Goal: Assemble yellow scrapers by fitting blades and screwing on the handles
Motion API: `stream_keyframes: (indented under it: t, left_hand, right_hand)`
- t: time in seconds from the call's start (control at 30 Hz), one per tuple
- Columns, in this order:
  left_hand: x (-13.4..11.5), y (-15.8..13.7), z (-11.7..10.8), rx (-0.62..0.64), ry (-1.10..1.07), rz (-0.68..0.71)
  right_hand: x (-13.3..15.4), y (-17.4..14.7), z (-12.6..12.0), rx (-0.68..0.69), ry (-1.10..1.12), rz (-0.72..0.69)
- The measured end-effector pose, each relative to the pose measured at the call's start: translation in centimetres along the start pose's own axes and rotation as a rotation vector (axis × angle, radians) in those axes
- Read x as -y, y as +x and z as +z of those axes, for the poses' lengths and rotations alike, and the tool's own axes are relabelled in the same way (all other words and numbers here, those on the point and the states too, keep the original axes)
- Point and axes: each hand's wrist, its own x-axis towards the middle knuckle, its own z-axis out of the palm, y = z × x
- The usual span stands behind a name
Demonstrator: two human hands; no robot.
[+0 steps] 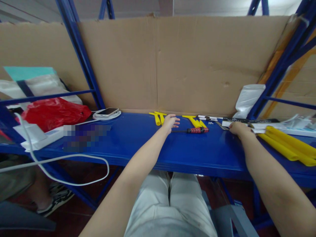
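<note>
In the head view, the red-and-black screwdriver (197,130) is lying on the blue table (138,138). Left of it, the left hand (171,123) is extending loosely parted fingers near yellow T-shaped pieces (157,119). Right of it, the right hand (239,128) is resting beside white-and-black strips (225,123); whether it is gripping anything, I cannot tell.

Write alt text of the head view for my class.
A person's left hand is near yellow T-shaped pieces and a red-handled screwdriver on a blue table; the right hand is beside narrow strips. Cardboard stands behind.
</note>
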Motion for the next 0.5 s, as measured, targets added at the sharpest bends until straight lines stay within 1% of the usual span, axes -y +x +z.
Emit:
stream_keyframes:
  t: [0.1, 0.23, 0.37, 0.5]
  left_hand:
    - [0.1, 0.1, -0.1, -0.001, 0.006, 0.007]
    - [0.4, 0.4, -0.1, 0.005, 0.023, 0.006]
    - [0.5, 0.5, -0.1, 0.012, 0.03, 0.011]
    - [0.5, 0.5, 0.0, 0.017, 0.033, 0.011]
  right_hand:
    - [0.4, -0.5, -0.3, 0.066, -0.033, 0.057]
    - [1.0, -1.2, -0.6, 0.054, -0.075, 0.034]
    - [1.3, -1.4, -0.4, 0.028, -0.126, -0.006]
    - [1.3, -1.0, 0.0, -0.052, -0.105, -0.08]
